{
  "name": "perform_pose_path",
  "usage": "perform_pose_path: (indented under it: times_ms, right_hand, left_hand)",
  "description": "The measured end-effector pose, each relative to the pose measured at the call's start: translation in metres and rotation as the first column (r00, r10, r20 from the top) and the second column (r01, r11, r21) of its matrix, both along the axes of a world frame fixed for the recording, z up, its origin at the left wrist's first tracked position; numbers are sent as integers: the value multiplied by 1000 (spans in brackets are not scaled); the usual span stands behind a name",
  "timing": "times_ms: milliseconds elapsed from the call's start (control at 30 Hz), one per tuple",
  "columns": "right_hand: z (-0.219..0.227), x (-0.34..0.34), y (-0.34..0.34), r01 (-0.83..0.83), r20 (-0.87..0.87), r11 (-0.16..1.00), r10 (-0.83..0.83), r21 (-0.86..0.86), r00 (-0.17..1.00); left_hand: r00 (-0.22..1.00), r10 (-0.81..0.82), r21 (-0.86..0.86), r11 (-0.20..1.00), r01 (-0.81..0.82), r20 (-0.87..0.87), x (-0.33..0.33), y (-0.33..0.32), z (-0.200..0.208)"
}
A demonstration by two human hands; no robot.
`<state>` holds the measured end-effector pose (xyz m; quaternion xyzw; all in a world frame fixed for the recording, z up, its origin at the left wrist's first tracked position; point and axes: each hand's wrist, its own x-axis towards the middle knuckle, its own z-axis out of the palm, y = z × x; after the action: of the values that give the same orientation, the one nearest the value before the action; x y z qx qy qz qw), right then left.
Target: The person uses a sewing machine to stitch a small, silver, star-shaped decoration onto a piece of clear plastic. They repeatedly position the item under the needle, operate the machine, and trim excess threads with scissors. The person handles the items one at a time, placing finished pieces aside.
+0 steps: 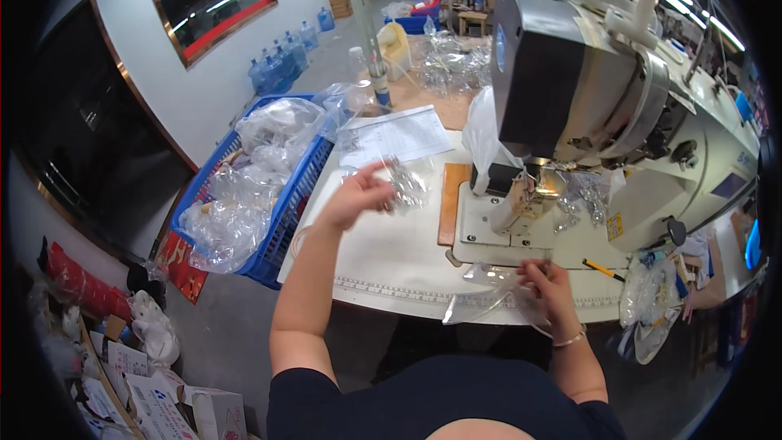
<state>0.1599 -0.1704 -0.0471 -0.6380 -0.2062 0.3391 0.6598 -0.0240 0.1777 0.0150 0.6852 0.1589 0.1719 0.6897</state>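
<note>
Draping from the right hand (550, 289), a clear plastic piece (475, 307), thin, glossy and limp, lies across the front edge of the smooth white tabletop (366, 257), over a printed measuring strip (391, 288). The right thumb and fingers are drawn together in a narrow pinch on its upper end, near the flat, screwed-down plate (481, 232) of the bulky sewing machine (595, 98). The left hand (364, 197) is half curled, its fingertips at a small heap of shiny, crinkled pieces (411, 186); whether they grip any of it I cannot tell. Beside that heap stands an orange-brown board (450, 204) with straight edges, and behind it lies flat white paper (399, 137). Farther left, a blue lattice basket (281, 236) of rigid plastic holds rumpled, translucent bags (236, 212). A slim yellow-and-black tool (603, 269) rests right of the right hand.
</note>
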Motion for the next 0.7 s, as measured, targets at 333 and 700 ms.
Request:
perform_pose_path:
  times_ms: [333,700]
  right_hand:
    - [-55,12,-52,343,298,939,-329,6,896]
    - [-48,11,-51,357,300,934,-333,-26,894]
  left_hand:
    - [858,-188,273,896,349,-479,36,115,-6]
    - [707,82,542,705,457,-702,80,120,-59]
